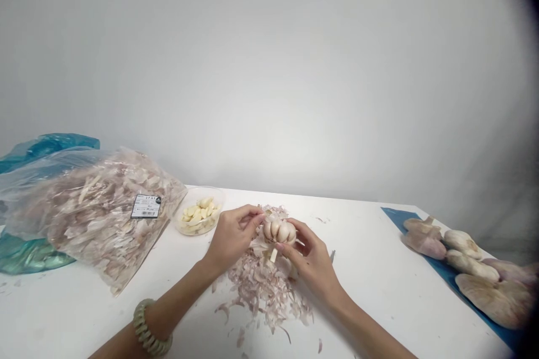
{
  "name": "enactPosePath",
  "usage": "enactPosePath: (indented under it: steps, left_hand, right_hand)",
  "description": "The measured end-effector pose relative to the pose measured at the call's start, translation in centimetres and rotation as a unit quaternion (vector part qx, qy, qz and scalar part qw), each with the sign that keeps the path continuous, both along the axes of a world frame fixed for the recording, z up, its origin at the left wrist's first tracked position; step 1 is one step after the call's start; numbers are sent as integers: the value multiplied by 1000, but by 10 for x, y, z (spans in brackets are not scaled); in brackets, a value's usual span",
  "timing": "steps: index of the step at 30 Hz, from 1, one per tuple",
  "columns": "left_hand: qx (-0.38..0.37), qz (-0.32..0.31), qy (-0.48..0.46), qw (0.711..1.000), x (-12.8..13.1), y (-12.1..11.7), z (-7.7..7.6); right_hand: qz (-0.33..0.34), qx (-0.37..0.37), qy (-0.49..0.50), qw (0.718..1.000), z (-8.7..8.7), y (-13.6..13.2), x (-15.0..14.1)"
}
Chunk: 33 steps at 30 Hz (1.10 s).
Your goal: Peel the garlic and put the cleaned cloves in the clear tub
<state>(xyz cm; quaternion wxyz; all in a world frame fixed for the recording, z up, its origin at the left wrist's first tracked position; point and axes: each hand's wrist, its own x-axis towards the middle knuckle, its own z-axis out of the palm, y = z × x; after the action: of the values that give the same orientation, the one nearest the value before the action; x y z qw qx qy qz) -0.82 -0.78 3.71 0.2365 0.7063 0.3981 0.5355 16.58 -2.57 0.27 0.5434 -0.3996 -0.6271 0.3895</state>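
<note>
My right hand (pixel 309 252) grips a partly peeled garlic bulb (pixel 278 231) from the right, its pale cloves showing. My left hand (pixel 233 237) reaches the bulb's upper left side, with the fingertips pinched on its papery skin. Strips of skin hang below the bulb. Directly beneath my hands lies a loose pile of pinkish garlic peels (pixel 261 289) on the white table (pixel 379 303). The bulb's far side is hidden.
A clear bag of garlic peels (pixel 96 219) with a barcode label lies at left, beside a teal plastic bag (pixel 46 148). A clear tub of peeled cloves (pixel 197 216) stands at the back. Oyster mushrooms (pixel 467 269) lie on a blue sheet (pixel 438 255) at right.
</note>
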Motion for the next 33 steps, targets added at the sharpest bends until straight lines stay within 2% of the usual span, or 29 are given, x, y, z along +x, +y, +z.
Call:
enactPosePath:
  steps: [6, 8, 14, 18, 22, 29, 33]
  left_hand:
    - [-153, -92, -72, 981, -3, -1, 9]
    - [-175, -107, -77, 976, -2, -1, 9]
    - [-160, -106, -97, 977, -1, 0, 2]
    - [-159, -88, -86, 980, -2, 1, 5]
    - [-152, -64, -88, 982, -2, 0, 10]
    - [-156, -80, -109, 978, -3, 1, 13]
    - [-175, -99, -117, 973, -5, 3, 11]
  right_hand:
    - [-2, 5, 14, 1000, -3, 1, -1]
    - [11, 7, 19, 1000, -4, 1, -1]
    - [46, 9, -14, 999, -5, 0, 1]
    - [47, 30, -53, 997, -6, -1, 3]
    - [53, 94, -90, 990, -7, -2, 3]
    - [77, 183, -164, 966, -4, -4, 3]
    - [107, 208, -180, 955, -4, -5, 2]
